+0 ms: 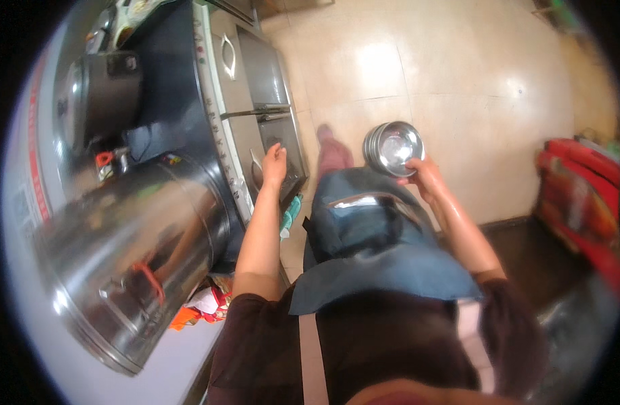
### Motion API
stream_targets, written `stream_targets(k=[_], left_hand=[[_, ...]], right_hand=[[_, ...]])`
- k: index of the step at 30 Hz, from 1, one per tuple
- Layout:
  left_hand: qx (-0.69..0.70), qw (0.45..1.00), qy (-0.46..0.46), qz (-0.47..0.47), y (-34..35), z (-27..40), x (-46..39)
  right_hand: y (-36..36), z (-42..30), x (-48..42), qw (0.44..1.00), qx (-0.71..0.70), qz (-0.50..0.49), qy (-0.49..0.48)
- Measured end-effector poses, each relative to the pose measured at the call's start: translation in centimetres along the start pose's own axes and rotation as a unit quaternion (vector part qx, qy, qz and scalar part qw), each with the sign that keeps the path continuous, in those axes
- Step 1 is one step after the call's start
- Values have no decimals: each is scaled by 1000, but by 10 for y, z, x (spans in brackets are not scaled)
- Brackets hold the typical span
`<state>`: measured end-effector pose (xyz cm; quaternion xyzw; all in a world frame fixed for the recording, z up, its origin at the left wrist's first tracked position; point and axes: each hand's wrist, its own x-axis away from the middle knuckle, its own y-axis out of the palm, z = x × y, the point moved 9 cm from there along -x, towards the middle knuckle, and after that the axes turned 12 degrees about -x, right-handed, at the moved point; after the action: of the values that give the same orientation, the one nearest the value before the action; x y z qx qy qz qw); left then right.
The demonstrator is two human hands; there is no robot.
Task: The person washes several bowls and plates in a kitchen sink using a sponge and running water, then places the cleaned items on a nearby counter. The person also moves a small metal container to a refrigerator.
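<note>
My right hand (422,174) grips the rim of a stack of several shiny metal bowls (395,148), tilted on its side in front of my waist, with the hollow of the end bowl in view. My left hand (275,161) is raised in front of a metal cabinet door (249,147) with a handle; it holds nothing that I can see, its fingers are loosely bent, and whether it touches the door cannot be told. A blue-grey apron (370,253) covers my front.
At the left, a large metal drum with a red handle (132,253) stands by a dark countertop (173,81) bearing a dark pot (110,96). Below the counter lies a green packet (291,215). Red boxes (583,192) stand at the right. Pale tiled floor (441,66) stretches ahead.
</note>
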<state>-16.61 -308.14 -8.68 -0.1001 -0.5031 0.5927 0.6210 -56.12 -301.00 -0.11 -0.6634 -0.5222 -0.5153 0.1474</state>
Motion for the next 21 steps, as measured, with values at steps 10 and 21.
stream_targets(k=[10, 21], left_hand=[[-294, 950, 74, 76, 55, -7, -203], [-244, 935, -141, 216, 70, -82, -217]], right_hand=[[-33, 24, -83, 992, -6, 111, 52], [-22, 24, -157, 990, -54, 122, 47]])
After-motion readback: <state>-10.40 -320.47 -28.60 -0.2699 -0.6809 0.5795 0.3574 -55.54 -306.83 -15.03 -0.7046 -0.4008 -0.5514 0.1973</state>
